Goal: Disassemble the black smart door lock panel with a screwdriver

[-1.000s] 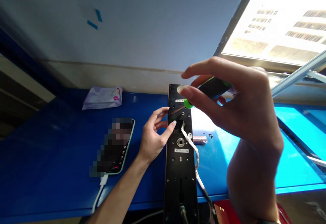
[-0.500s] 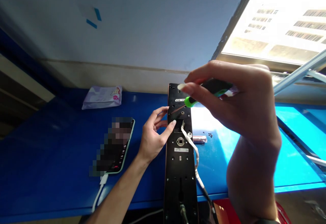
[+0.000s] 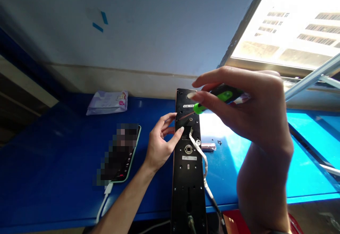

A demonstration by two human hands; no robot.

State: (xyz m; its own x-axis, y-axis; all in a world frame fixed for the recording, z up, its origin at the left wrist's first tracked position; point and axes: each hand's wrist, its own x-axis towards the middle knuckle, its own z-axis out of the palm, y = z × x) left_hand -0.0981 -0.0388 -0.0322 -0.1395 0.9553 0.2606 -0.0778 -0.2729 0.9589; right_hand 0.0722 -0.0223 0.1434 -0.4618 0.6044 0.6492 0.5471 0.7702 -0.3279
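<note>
A long black panel [image 3: 183,179], with holes and small white labels on it, extends away from me over the table. My left hand [image 3: 159,145] holds its left edge, thumb on the face and fingertips along the side. My right hand [image 3: 256,108] is closed around the green and black handle of a screwdriver [image 3: 226,95]. The thin shaft slants down to the left, its tip at the panel's left side above my left thumb. Whether the tip sits in a screw I cannot tell. A white-wrapped cable [image 3: 204,159] comes out of an opening beside my thumb.
Several small black screws [image 3: 219,142] lie right of the panel, close to a pinkish wrapped strip [image 3: 208,146]. A phone [image 3: 119,159] with a white charging cable [image 3: 102,202] lies on the left of the blue table [image 3: 66,170]. A purple-white packet [image 3: 107,102] rests by the wall.
The screwdriver handle has turned slightly in my right hand, showing more of its green part. My left hand keeps its hold on the panel, and the view has shifted a little.
</note>
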